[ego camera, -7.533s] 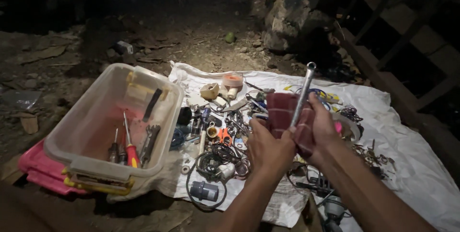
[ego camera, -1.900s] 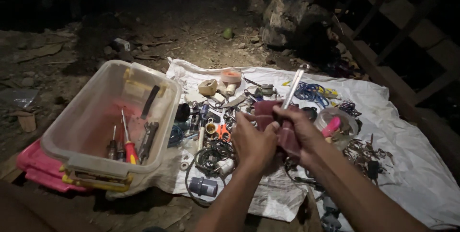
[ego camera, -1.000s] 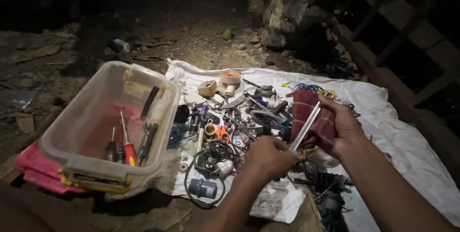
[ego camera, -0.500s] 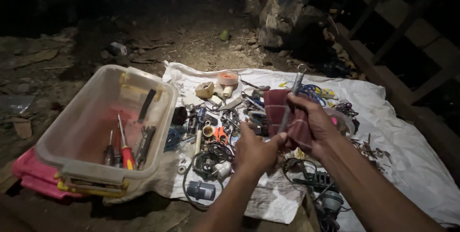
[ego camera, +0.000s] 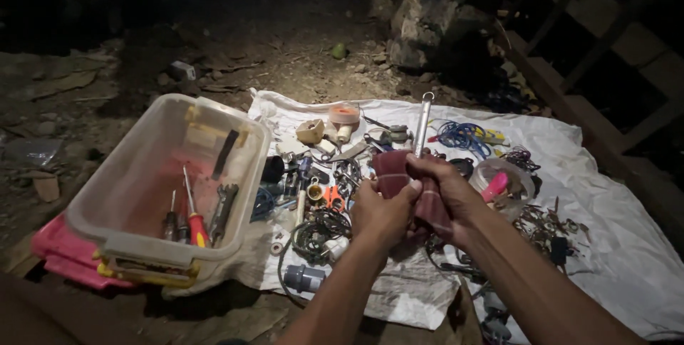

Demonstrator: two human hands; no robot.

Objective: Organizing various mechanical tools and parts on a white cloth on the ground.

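Both my hands are raised over a white sheet (ego camera: 613,238) spread on the ground. My left hand (ego camera: 381,211) and my right hand (ego camera: 445,192) are wrapped around a dark red cloth (ego camera: 399,170). A long silver wrench (ego camera: 423,122) stands nearly upright out of the cloth, its ring end at the top. The lower part of the wrench is hidden inside the cloth and my fingers.
A clear plastic bin (ego camera: 167,181) at the left holds screwdrivers and a wrench, over a pink lid (ego camera: 57,252). Several small tools, coiled cables, tape and fittings litter the sheet. A large rock (ego camera: 431,10) and wooden beams (ego camera: 570,95) stand behind.
A second ago my left hand held the wrench low and slanted, apart from the cloth. Now both hands grip the cloth around the wrench, which stands nearly upright.
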